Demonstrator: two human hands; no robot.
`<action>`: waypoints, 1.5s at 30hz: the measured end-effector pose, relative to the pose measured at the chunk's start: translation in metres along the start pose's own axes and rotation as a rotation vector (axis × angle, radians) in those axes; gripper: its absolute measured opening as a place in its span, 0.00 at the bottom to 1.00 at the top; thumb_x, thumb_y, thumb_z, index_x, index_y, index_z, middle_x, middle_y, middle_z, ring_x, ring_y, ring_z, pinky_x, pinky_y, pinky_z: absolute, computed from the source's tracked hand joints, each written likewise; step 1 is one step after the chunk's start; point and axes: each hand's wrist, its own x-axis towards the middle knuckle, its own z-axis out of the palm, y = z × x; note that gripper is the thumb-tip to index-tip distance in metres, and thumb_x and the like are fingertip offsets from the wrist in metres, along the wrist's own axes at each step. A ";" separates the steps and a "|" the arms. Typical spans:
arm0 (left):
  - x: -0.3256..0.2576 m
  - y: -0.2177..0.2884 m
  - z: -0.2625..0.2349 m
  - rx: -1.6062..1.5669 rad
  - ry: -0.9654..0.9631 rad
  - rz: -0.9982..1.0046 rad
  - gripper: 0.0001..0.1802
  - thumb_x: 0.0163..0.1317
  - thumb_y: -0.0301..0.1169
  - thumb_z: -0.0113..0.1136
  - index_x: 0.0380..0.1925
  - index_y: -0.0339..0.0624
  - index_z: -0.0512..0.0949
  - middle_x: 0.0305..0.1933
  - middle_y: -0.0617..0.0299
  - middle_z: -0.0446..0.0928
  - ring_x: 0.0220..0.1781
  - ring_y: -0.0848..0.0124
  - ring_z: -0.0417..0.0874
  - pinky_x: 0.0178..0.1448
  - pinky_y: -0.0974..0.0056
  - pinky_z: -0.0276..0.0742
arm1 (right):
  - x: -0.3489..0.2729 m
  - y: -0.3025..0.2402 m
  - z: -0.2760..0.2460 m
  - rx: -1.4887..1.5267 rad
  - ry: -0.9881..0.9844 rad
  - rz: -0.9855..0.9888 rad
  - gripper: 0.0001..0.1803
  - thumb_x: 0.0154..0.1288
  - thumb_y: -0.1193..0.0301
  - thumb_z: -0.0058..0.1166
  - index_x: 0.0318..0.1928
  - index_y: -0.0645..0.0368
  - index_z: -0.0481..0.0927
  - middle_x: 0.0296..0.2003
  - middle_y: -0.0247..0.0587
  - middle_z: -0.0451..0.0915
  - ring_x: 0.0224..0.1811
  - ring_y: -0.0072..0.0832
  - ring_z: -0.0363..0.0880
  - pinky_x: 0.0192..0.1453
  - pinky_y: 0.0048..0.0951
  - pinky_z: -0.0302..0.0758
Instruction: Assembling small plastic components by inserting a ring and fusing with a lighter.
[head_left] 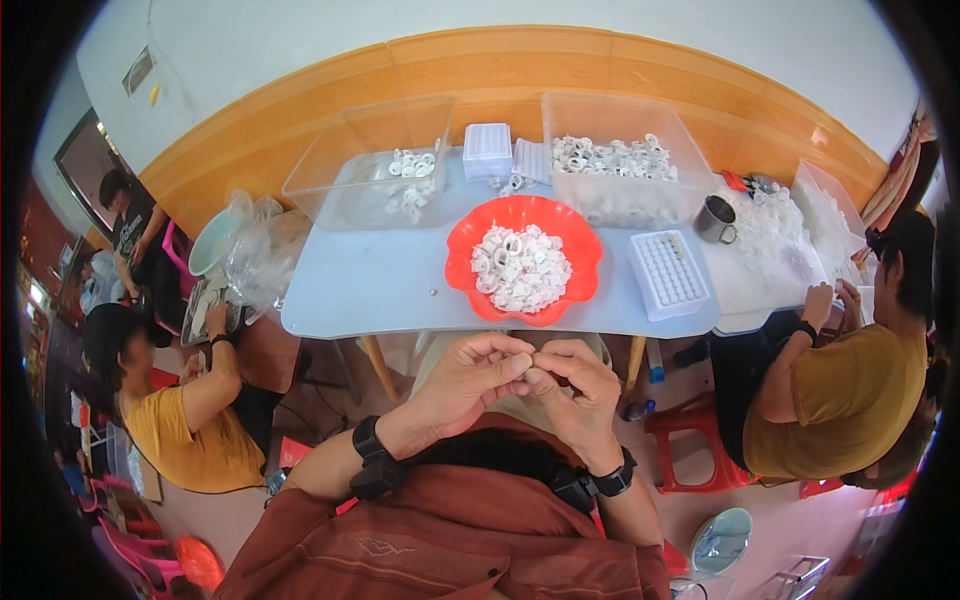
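Maroon shirt fills six o'clock; beyond it, my left hand and right hand meet at the fingertips, each grip pinched on what looks like a small piece, mostly hidden on my feed. I'd keep thumbs steady, pressure light, near the red bowl of white parts, twelve o'clock.

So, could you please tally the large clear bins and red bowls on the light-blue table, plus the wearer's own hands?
Large clear bins (left bin, right bin): 2
Red bowl: 1
Wearer's hands (left hand, right hand): 2
Total: 5
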 end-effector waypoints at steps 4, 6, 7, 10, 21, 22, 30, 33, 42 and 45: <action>0.003 -0.001 0.003 -0.059 0.013 -0.054 0.09 0.71 0.26 0.61 0.49 0.39 0.80 0.45 0.60 0.83 0.47 0.72 0.85 0.51 0.67 0.84 | 0.000 -0.001 -0.003 -0.100 0.016 -0.027 0.11 0.62 0.82 0.65 0.46 0.63 0.83 0.40 0.43 0.82 0.35 0.26 0.81 0.36 0.24 0.78; 0.005 0.000 0.005 -0.056 0.012 -0.062 0.09 0.70 0.26 0.61 0.49 0.39 0.80 0.45 0.60 0.83 0.47 0.72 0.86 0.51 0.67 0.84 | 0.000 -0.001 -0.005 -0.139 0.024 -0.037 0.11 0.63 0.82 0.64 0.46 0.63 0.83 0.41 0.44 0.82 0.36 0.27 0.81 0.36 0.24 0.78; 0.006 0.001 0.005 -0.055 0.016 -0.068 0.10 0.70 0.25 0.61 0.49 0.39 0.80 0.45 0.60 0.83 0.47 0.72 0.86 0.52 0.67 0.84 | 0.000 -0.002 -0.005 -0.133 0.021 -0.038 0.11 0.63 0.82 0.65 0.46 0.63 0.83 0.41 0.44 0.81 0.36 0.28 0.81 0.36 0.25 0.78; 0.009 0.002 0.002 -0.057 -0.036 -0.076 0.11 0.70 0.25 0.62 0.51 0.39 0.79 0.46 0.60 0.83 0.46 0.73 0.86 0.51 0.68 0.85 | 0.000 0.001 -0.006 -0.134 0.018 -0.054 0.12 0.62 0.81 0.65 0.46 0.63 0.83 0.41 0.44 0.81 0.36 0.29 0.81 0.37 0.26 0.78; 0.037 0.028 -0.001 0.613 0.035 0.044 0.11 0.67 0.26 0.66 0.47 0.34 0.82 0.46 0.59 0.84 0.45 0.72 0.85 0.48 0.68 0.83 | -0.004 0.007 -0.011 -0.085 0.074 0.112 0.09 0.64 0.81 0.63 0.44 0.64 0.81 0.39 0.44 0.80 0.36 0.31 0.79 0.39 0.28 0.77; 0.048 0.033 -0.004 0.848 0.044 0.177 0.10 0.66 0.25 0.66 0.46 0.34 0.83 0.46 0.58 0.84 0.44 0.70 0.86 0.49 0.66 0.83 | -0.006 0.012 -0.014 -0.076 0.096 0.145 0.08 0.65 0.80 0.63 0.44 0.64 0.81 0.39 0.44 0.80 0.36 0.30 0.79 0.39 0.27 0.77; 0.153 0.062 -0.052 1.843 0.039 0.491 0.15 0.58 0.26 0.68 0.46 0.39 0.83 0.46 0.55 0.81 0.47 0.54 0.81 0.53 0.56 0.79 | -0.012 0.030 -0.036 -0.056 0.106 0.212 0.06 0.71 0.76 0.58 0.43 0.66 0.78 0.44 0.40 0.75 0.32 0.19 0.79 0.33 0.21 0.82; 0.172 0.061 -0.058 1.996 -0.054 0.535 0.15 0.57 0.26 0.67 0.46 0.40 0.83 0.49 0.55 0.79 0.52 0.53 0.79 0.57 0.54 0.77 | -0.017 0.031 -0.040 -0.006 0.163 0.337 0.07 0.65 0.80 0.61 0.43 0.65 0.80 0.41 0.41 0.78 0.35 0.23 0.77 0.38 0.24 0.76; 0.190 0.067 -0.062 2.217 -0.171 0.344 0.12 0.56 0.27 0.65 0.41 0.41 0.84 0.44 0.57 0.80 0.51 0.55 0.80 0.54 0.54 0.78 | -0.020 0.043 -0.052 0.088 0.181 0.407 0.05 0.68 0.79 0.60 0.43 0.67 0.80 0.41 0.40 0.76 0.34 0.21 0.77 0.35 0.21 0.76; 0.188 0.070 -0.065 2.163 -0.183 0.365 0.10 0.56 0.29 0.65 0.39 0.41 0.84 0.41 0.57 0.80 0.50 0.56 0.80 0.51 0.53 0.78 | -0.020 0.045 -0.052 0.111 0.172 0.408 0.05 0.69 0.79 0.60 0.43 0.67 0.80 0.42 0.40 0.76 0.34 0.20 0.77 0.34 0.20 0.77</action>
